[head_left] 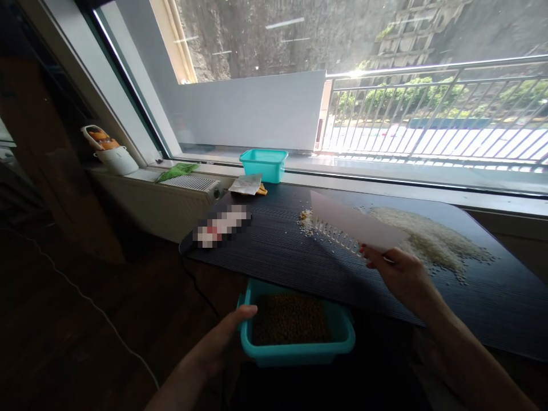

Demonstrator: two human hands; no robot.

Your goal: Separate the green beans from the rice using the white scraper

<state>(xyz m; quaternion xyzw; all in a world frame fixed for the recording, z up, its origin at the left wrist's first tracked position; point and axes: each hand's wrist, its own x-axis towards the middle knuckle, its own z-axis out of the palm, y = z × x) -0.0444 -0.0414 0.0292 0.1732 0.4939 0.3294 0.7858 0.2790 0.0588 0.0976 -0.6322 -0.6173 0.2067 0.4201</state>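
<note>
Right hand (398, 268) grasping the sheet (357, 224) above the dark table (269, 245), left hand (225, 337) clasping the bin (295, 355)!
Head view: grain (436, 237) spreads across the tabletop beyond the right grip, a small heap (305, 222) lies left of it; the bin, pellets (293, 319) inside, sits at the near edge; past both hands, a radiator (149, 200) and bright window (257, 51).

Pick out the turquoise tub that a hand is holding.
The nearer turquoise tub, at the near edge of the table, with brown granules inside: the left hand grips its left end. The other turquoise tub, by the far edge, is untouched.
</note>
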